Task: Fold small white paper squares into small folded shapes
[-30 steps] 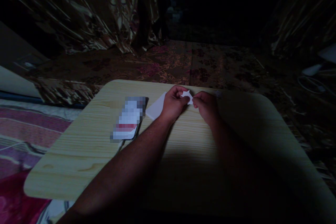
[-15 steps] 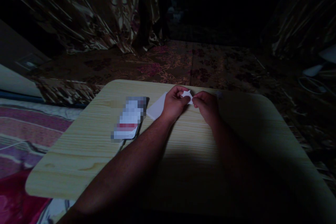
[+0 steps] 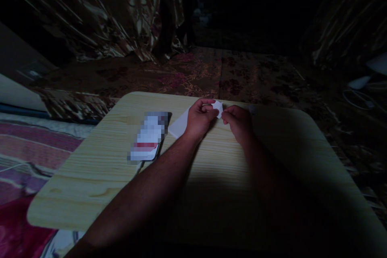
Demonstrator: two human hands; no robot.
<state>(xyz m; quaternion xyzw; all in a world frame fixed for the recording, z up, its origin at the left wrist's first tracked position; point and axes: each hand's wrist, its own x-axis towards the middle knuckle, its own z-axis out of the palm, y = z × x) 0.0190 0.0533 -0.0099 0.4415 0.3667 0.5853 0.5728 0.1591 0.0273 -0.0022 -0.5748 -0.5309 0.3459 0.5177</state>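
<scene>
Near the far edge of the pale, wood-grained tabletop, a small white piece of paper with an irregular outline is held just above the surface between both hands. It is pinched on its left side by the thumb and forefinger of the left hand and at its lower right corner by the fingertips of the right hand. The other fingers of both hands are curled in. A flat white rectangular sheet is partly covered by the left hand. A dark phone lies just beside that sheet, to the left (its lit display is blurred out). Beyond the tabletop, a dark floral carpet and glossy patterned curtains can be made out in the dim light.

The work is judged to be at a folding or shaping stage, with the paper worked between the fingertips. A further fold would call for a steady pinch from one hand while an edge is turned and pressed by the other. Little force should be used, since paper this small is easily crushed or dropped.
</scene>
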